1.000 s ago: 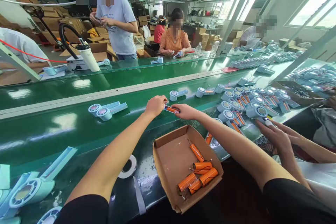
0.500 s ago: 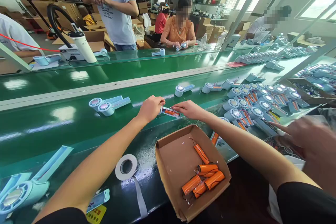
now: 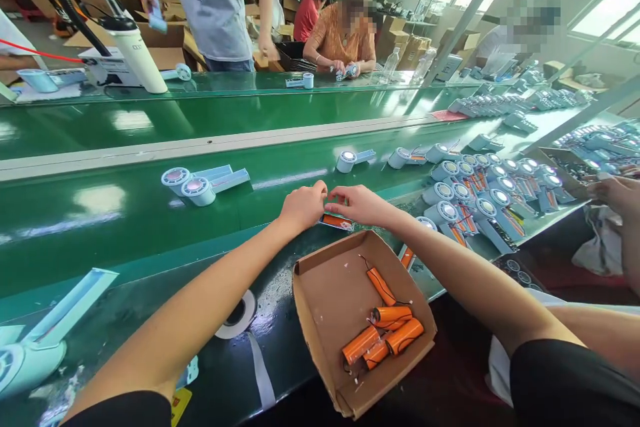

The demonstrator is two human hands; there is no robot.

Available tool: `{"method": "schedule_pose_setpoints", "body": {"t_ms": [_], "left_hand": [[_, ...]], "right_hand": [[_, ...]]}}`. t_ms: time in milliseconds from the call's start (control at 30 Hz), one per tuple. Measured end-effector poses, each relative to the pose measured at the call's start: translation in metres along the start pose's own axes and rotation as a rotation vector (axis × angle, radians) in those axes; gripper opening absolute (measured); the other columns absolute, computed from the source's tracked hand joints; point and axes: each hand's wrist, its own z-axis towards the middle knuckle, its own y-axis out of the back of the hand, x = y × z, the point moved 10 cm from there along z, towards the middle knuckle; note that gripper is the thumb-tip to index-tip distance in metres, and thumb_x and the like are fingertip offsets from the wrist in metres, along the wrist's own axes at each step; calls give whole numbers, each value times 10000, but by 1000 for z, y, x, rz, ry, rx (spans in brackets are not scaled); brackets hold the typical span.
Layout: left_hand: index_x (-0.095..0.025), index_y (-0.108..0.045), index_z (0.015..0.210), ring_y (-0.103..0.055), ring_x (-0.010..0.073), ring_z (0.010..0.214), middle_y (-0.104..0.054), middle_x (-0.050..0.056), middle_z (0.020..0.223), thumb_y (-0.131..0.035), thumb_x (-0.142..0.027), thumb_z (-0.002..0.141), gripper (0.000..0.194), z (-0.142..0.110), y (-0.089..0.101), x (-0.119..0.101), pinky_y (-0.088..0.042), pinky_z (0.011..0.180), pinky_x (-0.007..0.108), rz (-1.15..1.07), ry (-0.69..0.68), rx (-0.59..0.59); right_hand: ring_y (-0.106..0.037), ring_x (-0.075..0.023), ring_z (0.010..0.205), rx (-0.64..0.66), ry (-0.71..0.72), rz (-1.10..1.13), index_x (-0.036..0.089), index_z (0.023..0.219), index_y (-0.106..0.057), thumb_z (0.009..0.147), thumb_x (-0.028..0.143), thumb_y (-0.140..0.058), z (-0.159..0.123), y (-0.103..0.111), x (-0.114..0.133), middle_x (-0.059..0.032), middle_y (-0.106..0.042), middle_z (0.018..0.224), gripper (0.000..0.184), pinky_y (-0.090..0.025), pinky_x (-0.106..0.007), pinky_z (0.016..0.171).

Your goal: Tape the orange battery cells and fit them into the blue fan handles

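Observation:
My left hand is pinched closed over the near edge of the green belt; whatever its fingertips hold is hidden. My right hand meets it from the right with bent fingers, thumb and forefinger close to the left fingertips. I cannot make out what is between them. Just below both hands lies an open light-blue fan handle with an orange battery in it. The head of that fan is hidden behind my left hand. Nearer to me, a cardboard tray holds several orange batteries with wires.
Several light-blue handheld fans crowd the right side, others lie on the belt. A tape roll sits by my left forearm. A co-worker's hand is at far right; people work across the belt.
My right fingers have come off the handle, up toward my left fingertips, and bent. The co-worker's hand at right has drawn back. Across the belt, the standing person has lowered both arms.

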Motion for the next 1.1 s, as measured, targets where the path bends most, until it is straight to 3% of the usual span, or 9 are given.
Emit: {"method": "schedule_pose_setpoints", "body": {"t_ms": [167, 267, 433, 600, 833, 900, 1000, 1100], "left_hand": [[-252, -688, 1215, -748, 318, 1055, -787, 119, 1139, -443, -303, 1027, 313, 22, -1, 6, -560, 860, 388, -25, 30, 59], [-252, -702, 1217, -736, 306, 1089, -782, 117, 1172, -473, -284, 1000, 317, 30, -4, 7, -560, 893, 378, -33, 47, 90], [-254, -715, 1202, -735, 305, 1082, -777, 115, 1184, -498, -256, 961, 324, 33, -8, 5, -564, 890, 381, -34, 64, 121], [-248, -720, 1174, -740, 311, 1065, -772, 116, 1168, -529, -229, 920, 318, 31, -7, 1, -568, 875, 388, -22, 60, 122], [-252, -723, 1188, -739, 321, 1071, -774, 117, 1149, -555, -201, 877, 356, 29, -5, -2, -570, 867, 393, -35, 42, 119], [-255, -723, 1192, -739, 327, 1081, -773, 116, 1150, -552, -194, 873, 367, 29, -5, -3, -570, 871, 399, -38, 40, 120], [-254, -722, 1198, -738, 331, 1092, -771, 120, 1158, -556, -200, 872, 370, 29, -5, -4, -571, 883, 404, -38, 37, 124], [-252, -722, 1196, -740, 323, 1087, -770, 121, 1163, -573, -236, 878, 351, 29, -6, -3, -575, 889, 396, -40, 38, 134]], "right_hand": [[-649, -233, 721, 167, -27, -450, 209, 928, -734, 1032, 554, -556, -2, -18, 0, -83, -725, 759, 402, -296, -302, 622], [-634, -222, 690, 182, 30, -519, 214, 863, -734, 1055, 487, -499, 1, -23, 5, -92, -721, 753, 409, -270, -315, 615], [-449, -119, 544, 207, 165, -105, 201, 597, -517, 999, 375, -514, 6, -23, 6, 6, -572, 549, 438, -284, -294, 593], [-366, -93, 520, 232, 99, 347, 212, 566, -459, 918, 535, -591, 6, -28, -14, 49, -479, 513, 496, -274, -266, 529], [-213, -70, 458, 52, -16, 848, 240, 519, -377, 765, 693, -757, 1, -40, -44, 100, -279, 457, 641, -177, -259, 462], [-208, -74, 451, 42, -29, 882, 248, 520, -354, 760, 700, -752, -1, -40, -50, 102, -258, 454, 648, -176, -263, 460], [-324, -94, 503, 57, 16, 674, 216, 580, -500, 795, 637, -761, -3, -27, -49, 66, -416, 519, 541, -267, -261, 501], [-537, -143, 683, 39, 165, 354, 181, 938, -752, 837, 524, -787, -5, -7, -32, -25, -711, 853, 359, -418, -275, 628]]}}
